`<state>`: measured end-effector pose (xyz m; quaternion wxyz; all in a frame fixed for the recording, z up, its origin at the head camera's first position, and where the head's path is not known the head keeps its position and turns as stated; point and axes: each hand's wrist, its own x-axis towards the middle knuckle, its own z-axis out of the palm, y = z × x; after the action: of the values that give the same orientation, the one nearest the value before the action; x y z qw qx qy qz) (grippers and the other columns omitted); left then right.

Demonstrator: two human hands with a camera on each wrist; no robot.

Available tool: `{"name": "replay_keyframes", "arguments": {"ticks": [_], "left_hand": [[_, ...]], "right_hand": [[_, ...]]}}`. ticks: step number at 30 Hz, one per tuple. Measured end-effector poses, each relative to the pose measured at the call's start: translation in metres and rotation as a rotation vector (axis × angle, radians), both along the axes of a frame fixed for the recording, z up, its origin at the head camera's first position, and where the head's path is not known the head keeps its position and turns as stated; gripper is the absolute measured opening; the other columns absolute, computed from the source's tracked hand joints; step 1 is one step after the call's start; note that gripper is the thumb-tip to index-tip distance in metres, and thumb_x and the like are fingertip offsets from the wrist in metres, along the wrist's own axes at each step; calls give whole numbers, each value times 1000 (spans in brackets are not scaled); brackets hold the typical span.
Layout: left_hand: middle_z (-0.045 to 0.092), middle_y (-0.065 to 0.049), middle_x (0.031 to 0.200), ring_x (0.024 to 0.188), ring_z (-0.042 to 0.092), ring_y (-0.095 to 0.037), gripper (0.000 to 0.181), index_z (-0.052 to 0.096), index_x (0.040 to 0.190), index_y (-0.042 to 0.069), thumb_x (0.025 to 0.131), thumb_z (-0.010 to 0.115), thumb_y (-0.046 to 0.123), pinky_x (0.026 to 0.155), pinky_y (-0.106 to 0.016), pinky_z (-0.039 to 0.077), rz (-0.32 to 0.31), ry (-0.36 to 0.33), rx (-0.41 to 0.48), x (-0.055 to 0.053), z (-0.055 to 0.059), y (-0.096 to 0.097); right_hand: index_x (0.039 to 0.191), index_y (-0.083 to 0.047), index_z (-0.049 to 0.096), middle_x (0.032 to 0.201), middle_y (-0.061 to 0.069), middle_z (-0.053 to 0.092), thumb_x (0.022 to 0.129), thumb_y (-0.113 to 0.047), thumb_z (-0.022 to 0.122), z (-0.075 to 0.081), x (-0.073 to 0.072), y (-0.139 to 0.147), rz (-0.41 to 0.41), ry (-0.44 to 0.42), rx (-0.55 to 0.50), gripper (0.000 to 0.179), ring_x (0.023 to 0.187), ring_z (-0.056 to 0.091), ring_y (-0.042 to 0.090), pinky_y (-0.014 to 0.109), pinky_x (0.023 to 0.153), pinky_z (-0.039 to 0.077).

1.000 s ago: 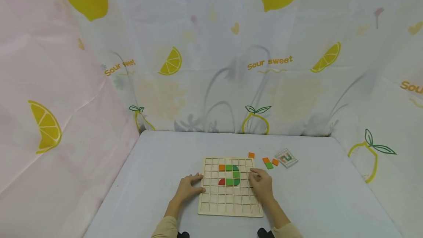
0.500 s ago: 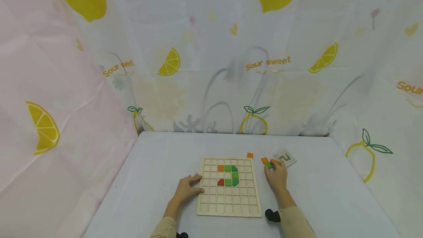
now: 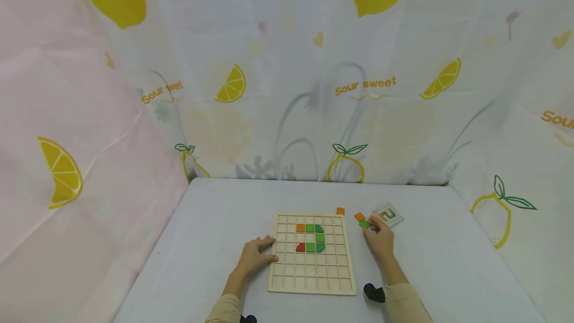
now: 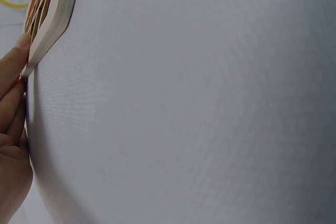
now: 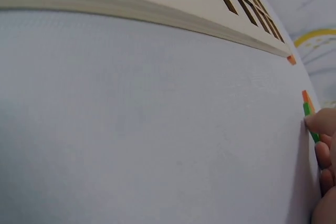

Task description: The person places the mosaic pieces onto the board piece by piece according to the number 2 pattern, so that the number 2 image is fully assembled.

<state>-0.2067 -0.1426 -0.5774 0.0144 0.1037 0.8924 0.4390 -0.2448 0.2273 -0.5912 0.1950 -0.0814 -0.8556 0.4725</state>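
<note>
A square wooden grid board [image 3: 291, 283] lies on the table, with several orange, green and red tiles [image 3: 310, 247] set in its squares. My left hand [image 3: 253, 257] rests at the board's left edge, thumb and fingers spread and touching it; the left wrist view shows a fingertip on the rim. Right of the board, my right hand [image 3: 380, 239] has its thumb and curled fingers at a green tile [image 3: 364, 224] and seems to pinch it. An orange tile [image 3: 359, 217] lies against the green one. Another orange tile [image 3: 372, 218] is partly covered by the right fingers.
A pattern card [image 3: 389, 213] with a printed grid lies just beyond the right hand. One loose orange tile [image 3: 341, 211] sits at the board's far right corner. A lemon-print cloth [image 3: 278, 128] hangs behind the white table [image 3: 215, 203].
My right hand has left the board's right edge and moved right to the loose tiles. The green tile has turned slightly against the orange one. The left hand stays at the board.
</note>
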Motion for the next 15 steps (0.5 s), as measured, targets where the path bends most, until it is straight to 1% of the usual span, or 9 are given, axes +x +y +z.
{"name": "replay_keyframes", "arguments": {"ticks": [2,3,7,10,12,15], "left_hand": [[57,-25,125,122,40,-55,53,65,116,0,69,82,18,104,-65,27,1,-1,2,0,0,0],[57,-25,125,122,40,-55,53,65,116,0,69,82,18,104,-64,28,2,-3,6,-1,0,0],[56,-24,126,123,39,-54,53,65,116,1,69,82,19,103,-63,31,5,-9,3,-1,-1,1],[56,-24,126,123,39,-55,53,65,116,1,69,82,19,103,-63,31,5,-8,-4,-1,-2,0],[57,-24,125,123,39,-54,53,65,116,1,69,82,19,103,-63,31,7,-8,0,-1,-2,0],[57,-24,125,122,40,-55,53,66,115,1,68,82,19,102,-64,31,2,-1,-3,-1,-2,0]], "right_hand": [[112,12,60,103,23,67,75,4,67,0,-1,0,-12,7,-1,38,82,59,20,8,72,43],[112,12,60,102,24,68,76,3,69,0,-1,-1,-22,11,-1,38,82,60,22,10,72,44],[110,13,60,100,26,67,75,1,72,-1,-2,-5,-49,29,21,38,83,61,30,29,76,51],[109,15,60,101,29,65,75,0,72,0,-3,-6,-34,17,68,39,88,61,36,43,80,52],[107,16,59,102,31,63,76,-1,70,1,-5,-7,-19,2,100,38,90,61,39,47,81,52],[105,17,60,102,31,63,75,-3,68,4,-5,-7,-7,-27,134,37,91,61,39,49,82,52]]}}
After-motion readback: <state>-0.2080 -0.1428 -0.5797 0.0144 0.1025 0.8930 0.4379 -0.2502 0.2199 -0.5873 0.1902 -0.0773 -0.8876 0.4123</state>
